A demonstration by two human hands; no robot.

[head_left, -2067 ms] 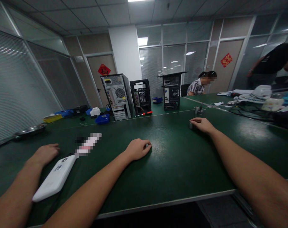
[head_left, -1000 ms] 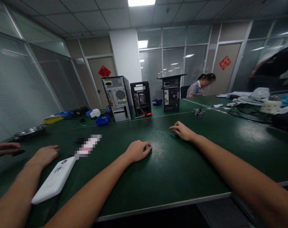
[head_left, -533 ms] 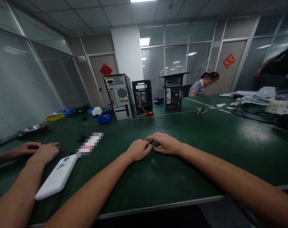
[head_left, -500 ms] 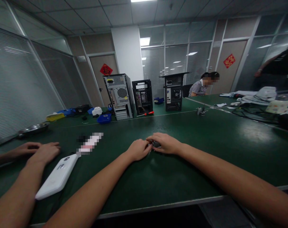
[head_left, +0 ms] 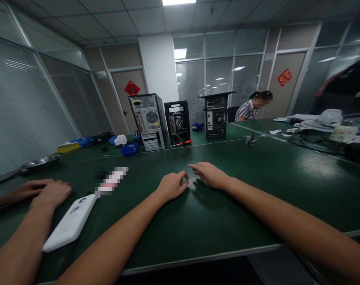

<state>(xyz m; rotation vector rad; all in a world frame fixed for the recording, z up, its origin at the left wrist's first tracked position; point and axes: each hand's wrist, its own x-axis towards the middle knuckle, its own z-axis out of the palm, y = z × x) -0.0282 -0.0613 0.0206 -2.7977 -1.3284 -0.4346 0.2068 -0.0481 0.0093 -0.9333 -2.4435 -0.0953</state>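
Note:
My left hand rests low over the green table, its fingers curled and its thumb and forefinger drawn together. Whatever may be between those fingertips is too small to make out. Just to the right, a narrow gap away, my right hand hovers over the tabletop. Its forefinger points left and the other fingers are loosely bent, with nothing visible in them. Shadows of the fingers fall on the glossy surface below.
Another person's hands lie at the left beside a white device. Computer cases, a red-handled screwdriver and blue trays stand farther back. Small metal parts sit at right, near cables and a white fan.
My hands were touching at the fingertips and have parted. The right hand has opened and its forefinger has straightened; the left has stayed almost in place.

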